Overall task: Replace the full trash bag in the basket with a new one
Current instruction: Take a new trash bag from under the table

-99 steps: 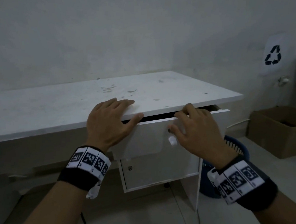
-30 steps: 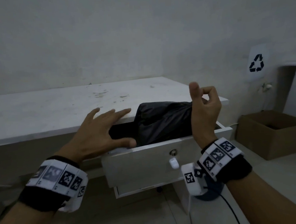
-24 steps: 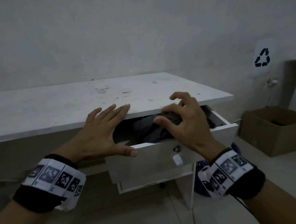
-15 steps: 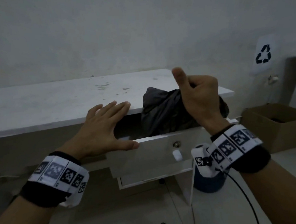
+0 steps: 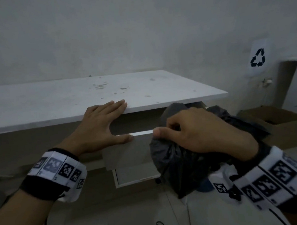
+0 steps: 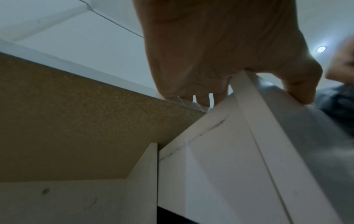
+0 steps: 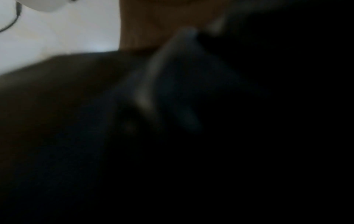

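R hand [image 5: 200, 132] grip clamped on black trash bag [image 5: 176, 164], held in front of open drawer [image 5: 129, 150] at 3 o'clock of L hand [image 5: 98, 128], whose flat, spread fingers rest on table [image 5: 52, 103] edge w/ thumb on drawer.

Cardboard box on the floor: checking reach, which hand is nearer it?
Right. The right hand, gripping the black trash bag, is close beside the cardboard box; the left hand rests on the desk edge, farther away.
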{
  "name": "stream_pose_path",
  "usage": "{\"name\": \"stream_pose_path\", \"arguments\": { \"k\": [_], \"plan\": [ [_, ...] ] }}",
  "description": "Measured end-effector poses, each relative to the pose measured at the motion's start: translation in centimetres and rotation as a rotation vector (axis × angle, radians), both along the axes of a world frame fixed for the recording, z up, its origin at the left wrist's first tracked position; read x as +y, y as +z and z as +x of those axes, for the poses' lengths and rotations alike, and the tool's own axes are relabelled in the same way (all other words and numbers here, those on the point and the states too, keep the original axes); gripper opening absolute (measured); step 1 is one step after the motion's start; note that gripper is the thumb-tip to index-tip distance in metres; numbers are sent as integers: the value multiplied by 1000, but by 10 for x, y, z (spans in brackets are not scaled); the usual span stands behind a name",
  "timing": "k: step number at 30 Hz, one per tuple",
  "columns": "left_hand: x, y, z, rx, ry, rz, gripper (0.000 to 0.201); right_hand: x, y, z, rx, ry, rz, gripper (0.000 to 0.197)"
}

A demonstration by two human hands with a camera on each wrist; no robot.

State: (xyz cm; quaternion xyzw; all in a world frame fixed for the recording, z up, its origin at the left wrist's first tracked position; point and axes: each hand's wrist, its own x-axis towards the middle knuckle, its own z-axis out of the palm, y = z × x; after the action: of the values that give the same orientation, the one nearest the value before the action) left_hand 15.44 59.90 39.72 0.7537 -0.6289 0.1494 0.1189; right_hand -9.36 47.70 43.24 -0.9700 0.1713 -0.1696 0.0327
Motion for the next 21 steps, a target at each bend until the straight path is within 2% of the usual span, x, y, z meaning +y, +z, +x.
{"name": "stream_pose_path", "arguments": {
  "k": [5, 9, 11, 13, 16, 18, 21],
  "plan": [
    [2, -1, 3, 11, -11, -16, 114, -17, -58, -10, 197, -126, 46, 67],
    [1, -2, 3, 20, -10, -43, 113, -26, -85, -19, 375, -173, 194, 64],
    [0, -4, 4, 17, -5, -51, 113, -29, -91, -15, 307, -198, 198, 68],
    [-1, -5, 4, 16, -3, -61, 112, -29, -94, -7, 165, -219, 174, 67],
    [0, -5, 2, 22, 5, -81, 109, -20, -96, 12, -3, -213, 71, 46],
    [0, -2, -1, 55, 15, -99, 108, -17, -99, 23, -72, -223, -29, 40],
    [1, 3, -4, 78, 65, -197, 90, -22, -95, 36, -166, -296, -99, 40]
  ]
}}
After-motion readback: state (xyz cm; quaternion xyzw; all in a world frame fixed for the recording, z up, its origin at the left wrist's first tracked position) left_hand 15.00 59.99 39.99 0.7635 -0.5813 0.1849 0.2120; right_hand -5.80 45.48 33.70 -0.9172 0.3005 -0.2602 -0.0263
